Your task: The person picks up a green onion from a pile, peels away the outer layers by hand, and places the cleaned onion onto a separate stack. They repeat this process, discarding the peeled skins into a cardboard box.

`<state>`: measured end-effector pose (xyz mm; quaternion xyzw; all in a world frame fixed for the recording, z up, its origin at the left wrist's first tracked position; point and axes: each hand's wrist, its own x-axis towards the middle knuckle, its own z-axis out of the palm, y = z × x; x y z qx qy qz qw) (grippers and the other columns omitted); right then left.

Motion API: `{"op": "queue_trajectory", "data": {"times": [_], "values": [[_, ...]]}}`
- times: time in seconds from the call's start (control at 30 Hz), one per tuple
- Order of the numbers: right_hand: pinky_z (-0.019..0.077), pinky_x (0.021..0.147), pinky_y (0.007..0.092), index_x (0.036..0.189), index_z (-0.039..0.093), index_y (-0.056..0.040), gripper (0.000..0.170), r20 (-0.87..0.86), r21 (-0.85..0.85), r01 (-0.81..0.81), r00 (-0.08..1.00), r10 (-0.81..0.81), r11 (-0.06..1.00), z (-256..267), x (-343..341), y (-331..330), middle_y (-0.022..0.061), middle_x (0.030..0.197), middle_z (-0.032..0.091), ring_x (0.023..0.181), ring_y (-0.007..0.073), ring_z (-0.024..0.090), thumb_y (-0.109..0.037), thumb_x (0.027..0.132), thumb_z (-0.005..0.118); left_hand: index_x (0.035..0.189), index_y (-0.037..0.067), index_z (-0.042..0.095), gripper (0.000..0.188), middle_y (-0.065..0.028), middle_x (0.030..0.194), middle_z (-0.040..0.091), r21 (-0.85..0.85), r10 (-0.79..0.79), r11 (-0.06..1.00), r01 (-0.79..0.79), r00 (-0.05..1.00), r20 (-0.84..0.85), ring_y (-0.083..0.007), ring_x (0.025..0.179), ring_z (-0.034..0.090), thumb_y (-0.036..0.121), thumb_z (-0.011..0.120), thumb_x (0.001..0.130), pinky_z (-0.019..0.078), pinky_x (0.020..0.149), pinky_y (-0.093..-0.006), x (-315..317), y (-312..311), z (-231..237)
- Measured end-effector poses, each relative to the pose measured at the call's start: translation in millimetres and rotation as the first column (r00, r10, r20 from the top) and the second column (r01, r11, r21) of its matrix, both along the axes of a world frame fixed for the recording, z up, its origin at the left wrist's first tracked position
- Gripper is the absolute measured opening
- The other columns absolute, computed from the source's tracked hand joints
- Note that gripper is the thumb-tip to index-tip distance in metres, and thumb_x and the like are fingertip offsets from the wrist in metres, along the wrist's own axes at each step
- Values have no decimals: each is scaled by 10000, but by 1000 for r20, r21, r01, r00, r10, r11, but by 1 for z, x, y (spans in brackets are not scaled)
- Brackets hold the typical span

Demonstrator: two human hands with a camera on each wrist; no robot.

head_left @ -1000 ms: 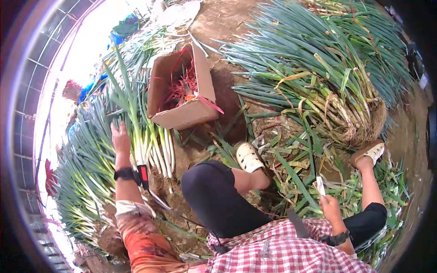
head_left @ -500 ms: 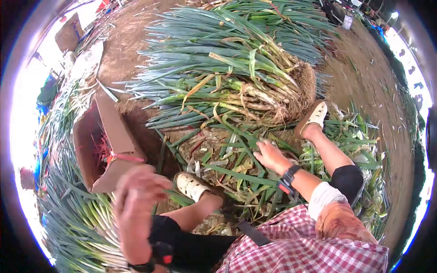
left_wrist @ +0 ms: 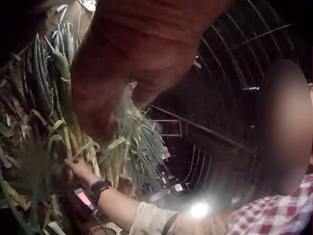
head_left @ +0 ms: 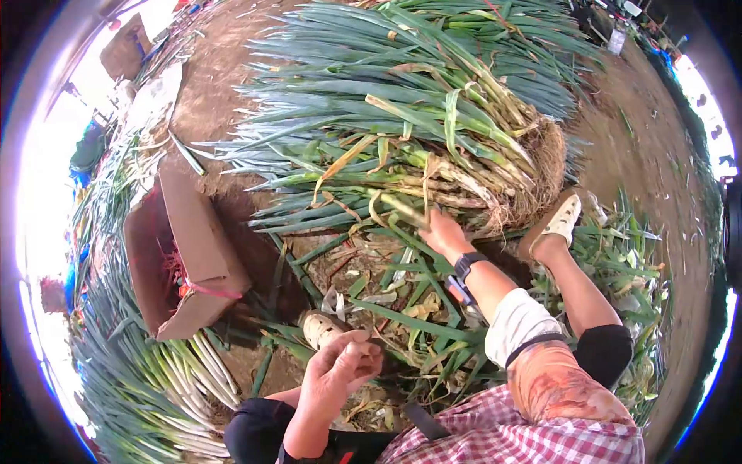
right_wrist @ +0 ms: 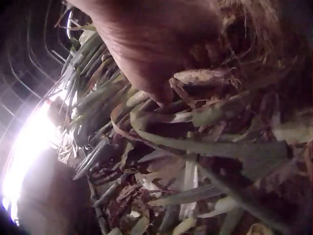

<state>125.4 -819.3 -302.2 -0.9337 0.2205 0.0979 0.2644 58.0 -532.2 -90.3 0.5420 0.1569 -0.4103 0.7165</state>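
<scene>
My right hand (head_left: 447,233) reaches to the near edge of a big heap of rooted green onions (head_left: 402,116). Its fingers pinch a pale green onion stalk (head_left: 403,207) there. In the right wrist view, the same hand (right_wrist: 161,44) is low over stems and bent leaves, with the thumb side against a stalk. My left hand (head_left: 336,375) is raised in front of the left knee, fingers loosely bent toward the thumb, with nothing visible in them. From the left wrist camera, the left hand (left_wrist: 137,54) looms dark and large.
A cardboard box (head_left: 205,271) with red ties inside stands at left. Peeled green onions (head_left: 193,371) with white stems lie near the left knee. Leaf trimmings (head_left: 433,317) litter the ground between the two cream clogs.
The view has turned right. The white object seen earlier in my right hand is gone from it; that hand now pinches a stalk. My left hand has left the peeled onions and come inward.
</scene>
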Motion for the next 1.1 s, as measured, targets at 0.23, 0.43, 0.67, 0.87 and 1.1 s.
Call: {"op": "queue_trajectory", "data": {"times": [0.23,0.43,0.67,0.87,1.1], "values": [[351,387,250,826,448,-33,203,-43,791,71,997,-60,608,80,-57,88,8,598,483,450,79,451,-228,862,492,1019,15,503,271,-79,912,568,131,106,984,-123,986,131,-182,812,574,245,444,890,473,658,-287,6,6,-60],[386,494,393,922,439,-2,258,173,633,-186,980,97,752,156,-166,121,215,657,503,569,389,505,-219,823,538,1071,-3,422,400,-147,928,565,-90,468,872,-481,873,-138,-281,862,576,326,501,859,487,744,-380,28,6,-115],[443,559,429,1053,433,-10,314,335,389,-228,938,93,893,169,-244,118,240,801,542,707,411,555,-178,814,549,1058,-65,429,259,-156,912,552,-377,534,774,-508,845,-43,-279,796,582,78,473,846,514,691,-400,-12,-30,-57],[457,622,313,1037,477,24,286,340,567,31,902,-268,823,136,-204,129,159,816,578,713,257,578,-178,841,531,907,-16,558,180,-90,727,586,-16,267,963,-269,959,-98,-196,579,549,92,460,800,421,486,-260,-62,-69,-96],[377,511,196,866,540,-33,206,-238,903,381,828,-508,198,90,-224,128,-1,708,529,593,69,467,-237,849,523,837,26,559,148,-75,671,556,58,146,989,-134,910,-388,-200,550,544,109,442,804,441,480,-338,-97,-52,-114]]}}
